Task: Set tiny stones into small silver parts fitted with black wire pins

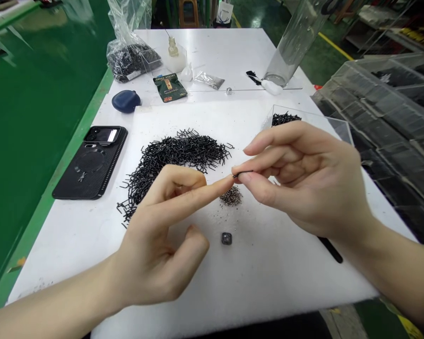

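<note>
My right hand [297, 181] pinches a small black wire piece [241, 174] between thumb and index finger. The tip of my left index finger touches that piece from the left, while the other fingers of my left hand [162, 230] curl inward and hold nothing. Under my hands lies a white foam sheet [268, 278]. It bears a curved heap of black wire staples [176, 162], a small mound of dark grains [231, 196] and a small dark square part [226, 238]. My left hand partly covers the heap.
A clear box with black pieces [286, 119] stands behind my right hand. A black-cased phone [90, 162], blue case [126, 101], plastic bag of black pieces [130, 61] and clear cylinder [293, 52] sit on the white table [212, 47]. Clear plastic bins [385, 127] stand to the right.
</note>
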The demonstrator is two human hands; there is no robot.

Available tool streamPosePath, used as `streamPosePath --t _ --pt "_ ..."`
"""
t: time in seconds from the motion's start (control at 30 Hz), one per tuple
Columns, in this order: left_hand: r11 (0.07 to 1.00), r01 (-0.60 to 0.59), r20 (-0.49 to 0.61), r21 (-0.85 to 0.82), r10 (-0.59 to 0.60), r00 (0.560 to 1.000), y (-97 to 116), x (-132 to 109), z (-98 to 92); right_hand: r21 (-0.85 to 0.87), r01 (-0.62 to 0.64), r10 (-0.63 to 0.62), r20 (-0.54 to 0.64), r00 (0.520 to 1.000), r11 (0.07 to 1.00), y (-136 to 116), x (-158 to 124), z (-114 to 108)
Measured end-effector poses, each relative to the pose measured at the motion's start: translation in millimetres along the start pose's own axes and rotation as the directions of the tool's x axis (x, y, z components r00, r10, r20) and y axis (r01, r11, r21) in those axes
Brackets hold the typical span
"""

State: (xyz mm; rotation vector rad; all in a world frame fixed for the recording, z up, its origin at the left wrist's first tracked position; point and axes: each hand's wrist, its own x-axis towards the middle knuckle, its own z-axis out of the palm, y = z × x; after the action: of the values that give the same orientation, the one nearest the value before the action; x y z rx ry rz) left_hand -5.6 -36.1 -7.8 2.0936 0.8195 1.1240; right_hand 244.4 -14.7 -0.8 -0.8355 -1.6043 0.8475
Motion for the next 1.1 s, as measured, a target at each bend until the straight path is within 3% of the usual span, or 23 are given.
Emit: streamPosePath --t 0.5,0.7,0.83,0.93,1.03,1.1 --pt "0.995 0.032 0.012 -0.093 -0.031 0.999 -6.0 0.5 -4.7 -0.018 0.057 -0.056 0.060 0.997 0.998 -4.5 6.3 -8.3" --pt "0.999 -0.006 0.033 -0.041 0.007 0.999 -10.5 -2.5 -3.5 -0.067 0.079 -0.077 0.026 0.997 0.995 -3.5 4.8 -8.1" --pt "0.999 0.040 0.003 -0.007 -0.040 0.999 -11.1 -0.8 -0.1 -0.154 0.065 -0.074 -0.055 0.996 0.986 -7.6 6.3 -6.5" --pt "0.999 0.051 -0.004 -0.007 -0.051 0.999 -9.8 0.1 -0.5 -0.219 0.061 -0.101 -0.176 0.979 0.974 -8.2 17.8 -25.6" --pt "0.999 0.004 0.134 0.040 -0.009 0.991 -7.4 -2.5 -0.4 -0.396 0.075 -0.191 -0.262 0.946 0.915 -2.3 37.0 -69.9" --pt "0.995 -0.025 0.176 0.097 0.008 0.984 -6.3 -5.2 1.0 -0.533 0.003 -0.173 -0.270 0.947 0.846 4.0 48.0 -102.2"
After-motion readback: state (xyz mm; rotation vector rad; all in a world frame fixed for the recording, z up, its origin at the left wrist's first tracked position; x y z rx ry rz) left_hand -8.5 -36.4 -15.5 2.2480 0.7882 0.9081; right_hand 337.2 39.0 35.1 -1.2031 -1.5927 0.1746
